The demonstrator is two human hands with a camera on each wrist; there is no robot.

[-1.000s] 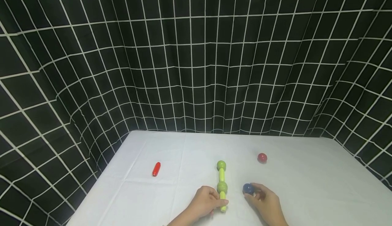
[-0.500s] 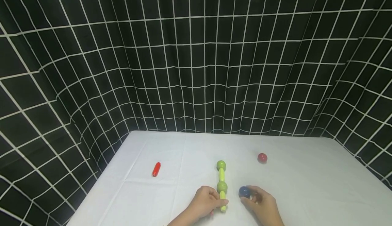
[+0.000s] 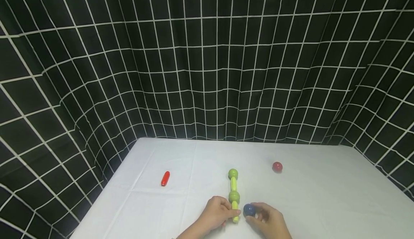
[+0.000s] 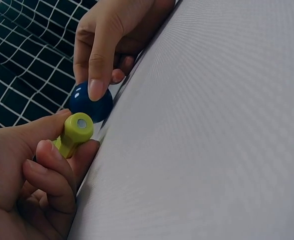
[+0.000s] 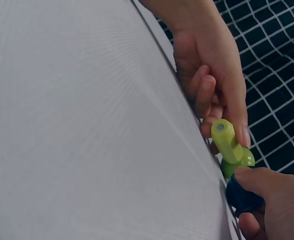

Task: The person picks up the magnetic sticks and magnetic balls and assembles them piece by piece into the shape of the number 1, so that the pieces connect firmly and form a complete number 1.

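Blue ball (image 3: 249,210): shifted left, lower centre, pinched by right fingers (image 3: 262,206)
Green rod (image 3: 235,205): pinched by left fingers (image 3: 229,214)
Lower green ball (image 3: 234,196): might detach if bumped

My left hand (image 3: 216,212) and my right hand (image 3: 269,220) are bare wherever they show, with slim, tapering fingers and smooth backs, and my left forearm (image 3: 193,230) runs just as bare and narrow down to the lower edge of the head view. Close up from the left wrist, my right thumb (image 4: 102,62) has fine creases across its knuckle and ends in a smooth, oval thumbnail (image 4: 96,90). From the right wrist, my left thumb (image 5: 236,112) looks long and slender, its nail narrow and rounded.
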